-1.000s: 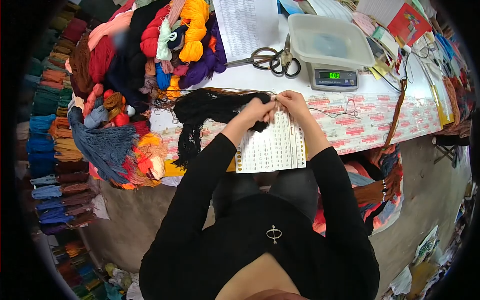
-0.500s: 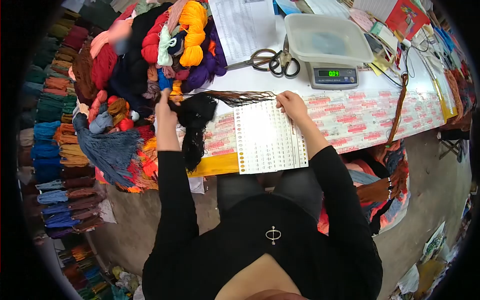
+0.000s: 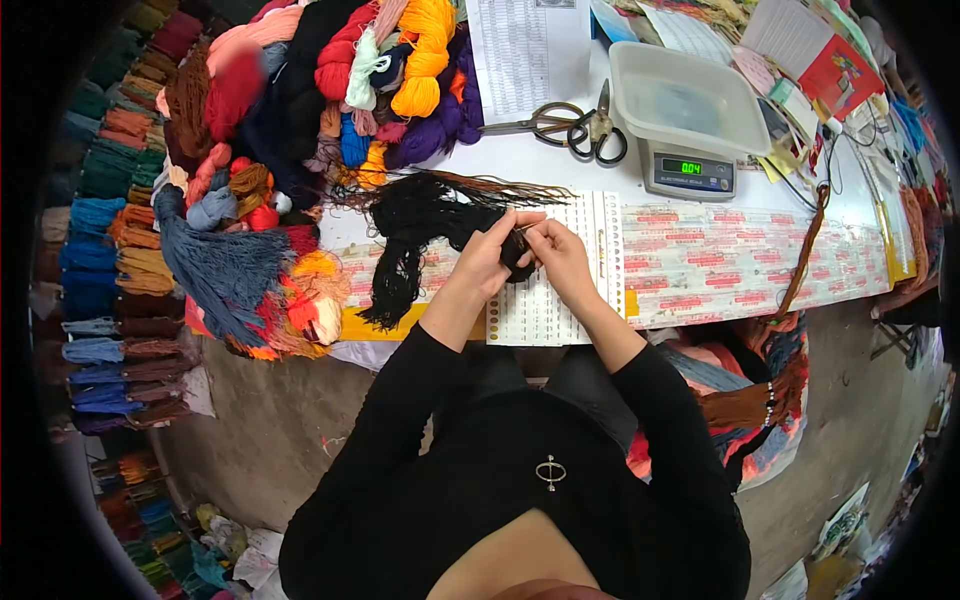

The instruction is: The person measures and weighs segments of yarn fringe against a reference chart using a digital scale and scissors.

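Over the white perforated card (image 3: 515, 318), my left hand (image 3: 484, 258) and my right hand (image 3: 562, 262) are close together. Black yarn (image 3: 400, 235) runs from the tabletop into my left hand, whose fingers are closed round a dark bunch of it. My right hand is pinched at the right side of that bunch; the strand between its fingertips is too small to make out clearly. Thin brown and black strands (image 3: 510, 188) lie along the top of the card, just above my hands.
Scissors (image 3: 570, 132) lie behind the hands, left of a scale (image 3: 690, 175) bearing a clear plastic tub (image 3: 690, 95). Coloured skeins (image 3: 425, 60) are heaped at the left. A printed sheet (image 3: 530, 60) lies at the back, and a brown braid (image 3: 805, 250) hangs over the right edge.
My left hand has moved right from beside the skeins to over the card, bringing black yarn. My right hand has come down and left to meet it. The camera view has shifted slightly.
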